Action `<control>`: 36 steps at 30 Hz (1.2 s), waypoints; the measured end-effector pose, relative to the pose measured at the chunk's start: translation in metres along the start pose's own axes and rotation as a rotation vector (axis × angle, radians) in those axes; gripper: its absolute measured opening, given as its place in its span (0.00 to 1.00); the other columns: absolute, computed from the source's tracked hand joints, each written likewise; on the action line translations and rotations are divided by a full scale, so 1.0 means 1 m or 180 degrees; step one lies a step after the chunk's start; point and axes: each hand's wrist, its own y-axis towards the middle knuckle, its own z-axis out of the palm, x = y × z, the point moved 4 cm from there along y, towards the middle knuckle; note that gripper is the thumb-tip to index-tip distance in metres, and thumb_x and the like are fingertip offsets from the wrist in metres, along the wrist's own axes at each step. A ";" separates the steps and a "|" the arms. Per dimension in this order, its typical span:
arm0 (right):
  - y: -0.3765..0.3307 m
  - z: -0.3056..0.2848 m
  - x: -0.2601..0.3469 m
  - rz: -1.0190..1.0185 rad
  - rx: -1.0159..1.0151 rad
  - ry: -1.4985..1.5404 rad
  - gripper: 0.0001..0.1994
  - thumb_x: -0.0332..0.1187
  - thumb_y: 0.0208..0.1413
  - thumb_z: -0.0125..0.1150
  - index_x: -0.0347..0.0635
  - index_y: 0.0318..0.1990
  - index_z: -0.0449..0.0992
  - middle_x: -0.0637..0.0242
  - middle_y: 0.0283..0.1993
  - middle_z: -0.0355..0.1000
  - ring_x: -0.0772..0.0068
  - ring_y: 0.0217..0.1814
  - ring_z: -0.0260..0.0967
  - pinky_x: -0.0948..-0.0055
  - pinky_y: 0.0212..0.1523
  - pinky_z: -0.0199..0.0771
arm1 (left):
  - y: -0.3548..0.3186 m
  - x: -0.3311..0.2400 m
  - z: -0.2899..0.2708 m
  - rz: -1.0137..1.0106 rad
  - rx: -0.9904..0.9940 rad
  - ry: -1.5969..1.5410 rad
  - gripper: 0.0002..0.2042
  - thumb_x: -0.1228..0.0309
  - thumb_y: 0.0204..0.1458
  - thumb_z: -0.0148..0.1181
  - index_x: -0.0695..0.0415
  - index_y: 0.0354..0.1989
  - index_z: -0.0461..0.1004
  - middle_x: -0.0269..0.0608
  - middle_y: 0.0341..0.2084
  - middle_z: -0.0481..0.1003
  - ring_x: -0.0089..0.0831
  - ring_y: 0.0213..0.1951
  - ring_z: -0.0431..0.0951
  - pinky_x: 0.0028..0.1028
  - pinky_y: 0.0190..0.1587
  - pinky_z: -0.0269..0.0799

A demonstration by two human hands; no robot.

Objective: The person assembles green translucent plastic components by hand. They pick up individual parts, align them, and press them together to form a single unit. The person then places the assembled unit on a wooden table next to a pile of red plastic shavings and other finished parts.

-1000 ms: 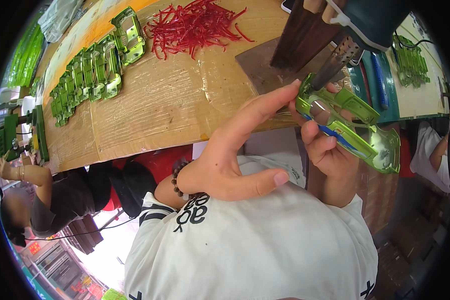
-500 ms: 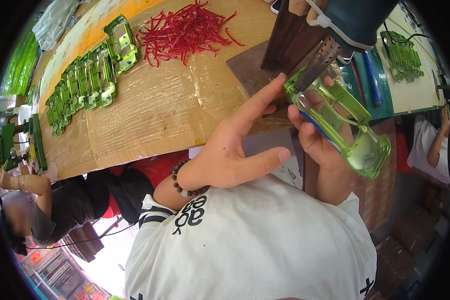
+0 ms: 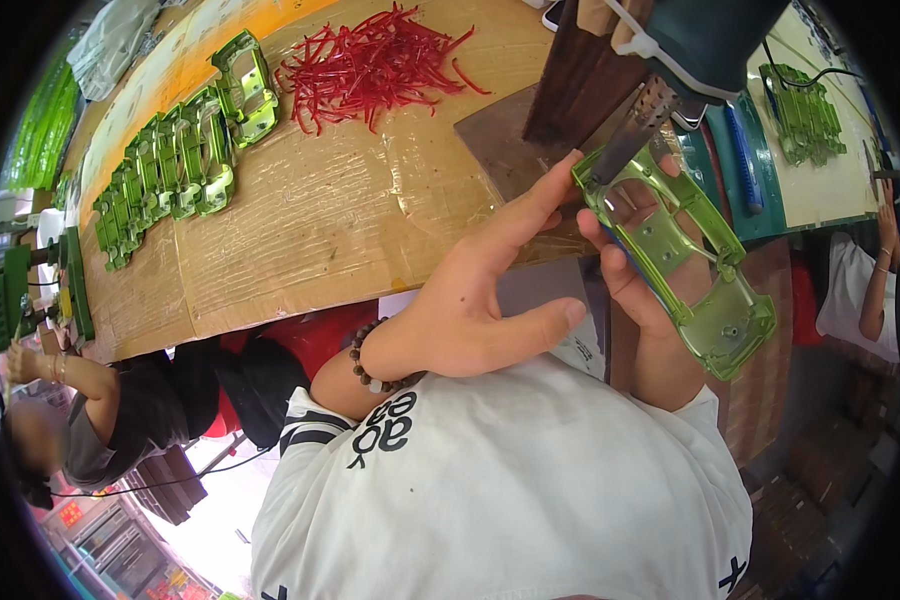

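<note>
Right hand (image 3: pixel 642 298) is grasping a translucent green car-shaped plastic shell (image 3: pixel 725 315), its fingers curling around the long side while the shell is slanting in front of the person, above the near edge of the tabletop (image 3: pixel 300 225). Left hand (image 3: pixel 462 315) is reaching across with nothing enclosed in it: the thumb is pointing away from the shell, and the index fingertip is resting at, or just beside, the shell's upper end; contact is hard to tell. A beaded bracelet (image 3: pixel 362 365) is circling the left wrist. Over that same end, the narrow nozzle of a heat gun (image 3: pixel 642 128) is pointing down, and a dark wooden block (image 3: pixel 560 95) is standing beside the tool. Farther left, a pile of thin red strips (image 3: pixel 370 65) is lying on the tabletop, and more green shells (image 3: pixel 210 150) are lining up in an overlapping row. Another person (image 3: pixel 140 410) is sitting at the far left.
</note>
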 end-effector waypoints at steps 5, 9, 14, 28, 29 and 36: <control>-0.001 -0.004 0.001 -0.0542 -0.0110 -0.0315 0.24 0.47 0.61 0.36 0.37 0.55 0.58 0.45 0.58 0.56 0.39 0.59 0.54 0.56 0.48 0.71 | 0.001 0.000 0.002 -0.0040 0.0008 -0.0046 0.39 0.75 0.44 0.57 0.63 0.63 0.42 0.49 0.62 0.50 0.36 0.62 0.53 0.32 0.60 0.48; 0.000 -0.002 0.003 -0.0600 0.0076 -0.0603 0.24 0.48 0.61 0.36 0.36 0.55 0.58 0.45 0.58 0.56 0.40 0.59 0.55 0.56 0.47 0.72 | 0.000 -0.001 0.002 -0.0102 0.0035 -0.0109 0.39 0.75 0.44 0.57 0.63 0.64 0.41 0.50 0.62 0.49 0.36 0.62 0.52 0.32 0.61 0.47; 0.001 0.000 0.004 -0.0040 0.0204 -0.0384 0.24 0.48 0.60 0.36 0.35 0.53 0.60 0.44 0.56 0.58 0.39 0.59 0.54 0.56 0.48 0.71 | -0.002 -0.002 0.001 -0.0132 0.0080 -0.0041 0.39 0.76 0.44 0.58 0.64 0.63 0.41 0.51 0.63 0.46 0.36 0.64 0.48 0.32 0.62 0.43; -0.007 0.000 -0.007 -0.0546 -0.0642 0.0065 0.23 0.45 0.60 0.37 0.43 0.58 0.57 0.46 0.61 0.52 0.38 0.62 0.49 0.47 0.54 0.63 | -0.007 -0.003 0.001 -0.0578 -0.0198 -0.0015 0.37 0.74 0.46 0.57 0.65 0.63 0.43 0.53 0.62 0.48 0.39 0.62 0.51 0.33 0.61 0.47; -0.012 0.006 -0.014 -0.0658 -0.0921 0.0088 0.23 0.44 0.61 0.37 0.42 0.59 0.57 0.46 0.61 0.51 0.38 0.62 0.48 0.46 0.55 0.62 | -0.008 -0.005 0.000 -0.0529 -0.0259 0.0171 0.36 0.74 0.46 0.56 0.65 0.63 0.43 0.53 0.62 0.48 0.39 0.62 0.53 0.33 0.60 0.48; -0.059 0.024 0.006 -0.1456 -0.1739 -0.1717 0.34 0.41 0.50 0.51 0.27 0.59 0.49 0.40 0.60 0.51 0.42 0.59 0.56 0.44 0.52 0.64 | -0.036 -0.009 -0.021 -0.0248 -0.0868 0.0109 0.33 0.75 0.47 0.54 0.64 0.62 0.47 0.51 0.61 0.50 0.38 0.61 0.55 0.34 0.61 0.48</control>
